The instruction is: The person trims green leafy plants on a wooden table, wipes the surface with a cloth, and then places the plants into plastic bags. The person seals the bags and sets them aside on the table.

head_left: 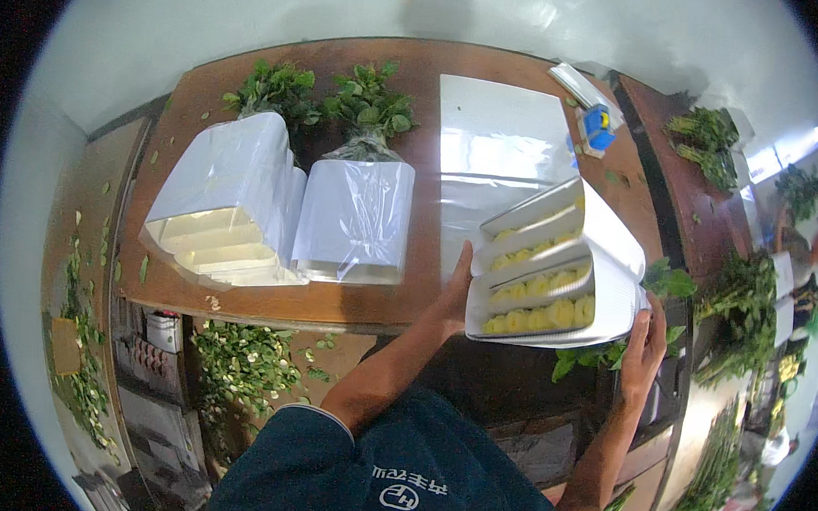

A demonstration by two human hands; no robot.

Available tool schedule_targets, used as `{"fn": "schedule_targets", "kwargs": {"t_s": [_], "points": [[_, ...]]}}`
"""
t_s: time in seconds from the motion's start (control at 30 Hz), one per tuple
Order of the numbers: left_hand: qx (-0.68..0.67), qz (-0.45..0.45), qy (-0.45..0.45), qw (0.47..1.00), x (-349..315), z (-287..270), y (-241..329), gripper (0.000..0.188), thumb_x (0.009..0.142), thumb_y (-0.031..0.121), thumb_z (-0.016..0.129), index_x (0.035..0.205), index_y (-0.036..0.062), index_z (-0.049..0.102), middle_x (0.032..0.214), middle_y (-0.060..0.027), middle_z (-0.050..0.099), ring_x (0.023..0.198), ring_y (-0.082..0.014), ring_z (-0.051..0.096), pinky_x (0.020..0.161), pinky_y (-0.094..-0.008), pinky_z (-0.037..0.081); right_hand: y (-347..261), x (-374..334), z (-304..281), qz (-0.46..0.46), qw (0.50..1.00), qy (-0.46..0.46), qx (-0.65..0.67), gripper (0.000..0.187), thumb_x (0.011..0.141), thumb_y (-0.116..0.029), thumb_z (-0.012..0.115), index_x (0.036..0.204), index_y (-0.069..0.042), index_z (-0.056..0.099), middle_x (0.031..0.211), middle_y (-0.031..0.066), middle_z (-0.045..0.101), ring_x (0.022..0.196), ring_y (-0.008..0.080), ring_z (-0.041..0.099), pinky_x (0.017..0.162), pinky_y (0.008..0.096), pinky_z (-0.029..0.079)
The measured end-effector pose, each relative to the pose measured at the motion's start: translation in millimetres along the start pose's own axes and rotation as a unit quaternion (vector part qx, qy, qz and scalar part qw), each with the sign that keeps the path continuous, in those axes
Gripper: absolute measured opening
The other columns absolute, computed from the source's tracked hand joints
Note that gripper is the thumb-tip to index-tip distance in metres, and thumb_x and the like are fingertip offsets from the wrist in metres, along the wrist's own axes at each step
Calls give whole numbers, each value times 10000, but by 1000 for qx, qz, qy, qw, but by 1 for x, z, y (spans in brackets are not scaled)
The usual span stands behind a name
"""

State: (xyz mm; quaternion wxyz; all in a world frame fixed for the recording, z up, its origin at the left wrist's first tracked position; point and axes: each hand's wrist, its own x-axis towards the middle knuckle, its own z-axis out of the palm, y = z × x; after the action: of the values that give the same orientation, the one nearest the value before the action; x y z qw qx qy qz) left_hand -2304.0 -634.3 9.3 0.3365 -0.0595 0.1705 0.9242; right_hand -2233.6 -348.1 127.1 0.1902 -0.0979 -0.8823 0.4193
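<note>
Between my two hands, over the table's front edge, is a wrapped flower bundle (602,284) in white corrugated card. Its open end is turned toward the left and shows rows of pale yellow blooms parted by card layers. My left hand (459,290) presses against the open-end side, its fingers partly hidden behind the card. My right hand (643,346) curls round the opposite end, where green leaves (669,280) stick out. On the table, a white sheet (504,122) with a glossy clear film lies just beyond the bundle.
Wrapped white bundles (214,171) and another white bundle (356,211) with leafy stems lie at left on the brown table (425,303). A blue tape dispenser (598,127) sits at the back right. Cut leaves (241,362) fill the area below the table. Other people work at far right among greenery.
</note>
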Motion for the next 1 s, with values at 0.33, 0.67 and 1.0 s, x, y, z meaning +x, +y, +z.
{"fn": "schedule_targets", "kwargs": {"t_s": [0.33, 0.67, 1.0], "points": [[-77, 159, 168, 970, 115, -63, -11, 750, 1059, 676, 234, 1575, 145, 353, 1520, -151, 472, 1364, -314, 511, 1163, -535, 394, 15, 220, 102, -104, 966, -207, -117, 663, 910, -543, 737, 1250, 24, 695, 1096, 236, 731, 985, 318, 716, 887, 430, 551], [-213, 199, 222, 931, 171, -95, -21, 862, 1010, 762, 237, 1527, 90, 392, 1393, -205, 565, 1269, -375, 583, 1089, -537, 488, 29, 345, 232, -118, 897, -387, -178, 698, 911, -604, 688, 1166, 44, 748, 898, 215, 762, 802, 284, 756, 782, 406, 584], [-282, 180, 287, 898, 186, -111, -1, 868, 987, 779, 323, 1537, 112, 395, 1480, -189, 492, 1301, -383, 554, 1068, -545, 501, 52, 376, 306, -84, 869, -433, -224, 723, 901, -623, 685, 1135, 58, 753, 932, 238, 762, 886, 309, 752, 845, 416, 571]]}}
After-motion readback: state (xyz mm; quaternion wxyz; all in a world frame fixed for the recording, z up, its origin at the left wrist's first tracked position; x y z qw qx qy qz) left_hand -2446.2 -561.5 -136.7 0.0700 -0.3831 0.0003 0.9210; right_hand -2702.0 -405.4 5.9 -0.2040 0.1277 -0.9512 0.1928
